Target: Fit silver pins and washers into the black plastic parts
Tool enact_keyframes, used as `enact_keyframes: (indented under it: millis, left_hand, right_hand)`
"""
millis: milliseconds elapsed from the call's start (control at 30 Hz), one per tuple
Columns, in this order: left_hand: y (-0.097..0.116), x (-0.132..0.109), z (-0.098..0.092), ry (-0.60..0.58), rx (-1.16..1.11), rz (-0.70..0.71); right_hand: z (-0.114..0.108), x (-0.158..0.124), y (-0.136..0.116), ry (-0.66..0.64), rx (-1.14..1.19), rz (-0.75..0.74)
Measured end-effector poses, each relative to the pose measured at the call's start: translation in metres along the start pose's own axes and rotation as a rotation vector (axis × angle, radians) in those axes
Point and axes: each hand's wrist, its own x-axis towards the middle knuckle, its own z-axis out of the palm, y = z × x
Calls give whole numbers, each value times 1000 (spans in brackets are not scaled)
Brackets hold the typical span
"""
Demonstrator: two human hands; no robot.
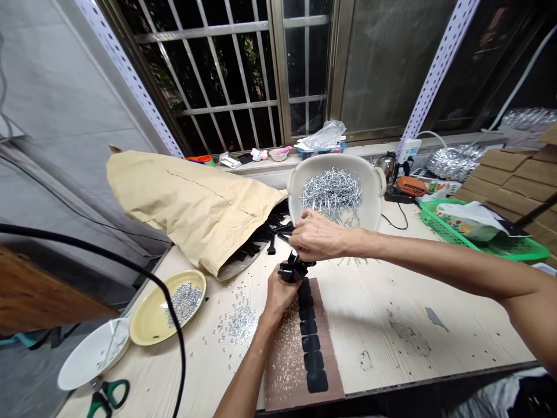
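My left hand (282, 293) is closed around a bunch of black plastic parts (292, 268) above the far end of a brown board (285, 377). A row of flat black squares (311, 343) runs along that board, with pale specks to their left. My right hand (319, 235) is closed just above the black parts, its fingers curled down towards them; whatever it grips is hidden. Behind it a white basin (369, 200) tilts forward, holding a heap of long silvery screws or pins (333, 191). More black parts (272, 242) spill from a paper sack (195, 203) on the left.
Small silvery pieces (239, 319) lie scattered left of the board. A yellow plate (141, 319), a white bowl (82, 366) and green-handled scissors (115, 395) stand at the left edge. A black cable (178, 325) crosses in front. On the right are a green basket (531, 251) and stacked cardboard boxes (500, 180).
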Motion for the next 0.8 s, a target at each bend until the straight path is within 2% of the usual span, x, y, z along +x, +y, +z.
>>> enact_keyframes:
  millis: [133, 267, 367, 433, 533, 600, 700, 767, 800]
  left_hand:
    - [3, 4, 7, 0, -20, -7]
    - [10, 6, 5, 18, -21, -38]
    - [16, 7, -5, 85, -13, -107]
    - [20, 7, -10, 125, -20, -123]
    - [26, 5, -8, 140, -57, -142]
    - [28, 4, -3, 130, -96, -165]
    - [27, 8, -1, 104, -128, -177]
    - [24, 12, -5, 110, -145, -192]
    - [22, 14, -7, 117, -149, -189]
  right_hand:
    - [-4, -1, -2, -11, 198, 57]
    - [0, -18, 16, 94, 299, 143]
    - [32, -48, 40, 67, 207, 337]
    - [68, -73, 48, -100, 156, 448]
    - [122, -106, 43, -128, 108, 431]
    - [146, -119, 37, -99, 79, 393]
    - [161, -128, 36, -60, 80, 336]
    - [156, -125, 41, 20, 131, 331]
    - [149, -121, 43, 106, 188, 368]
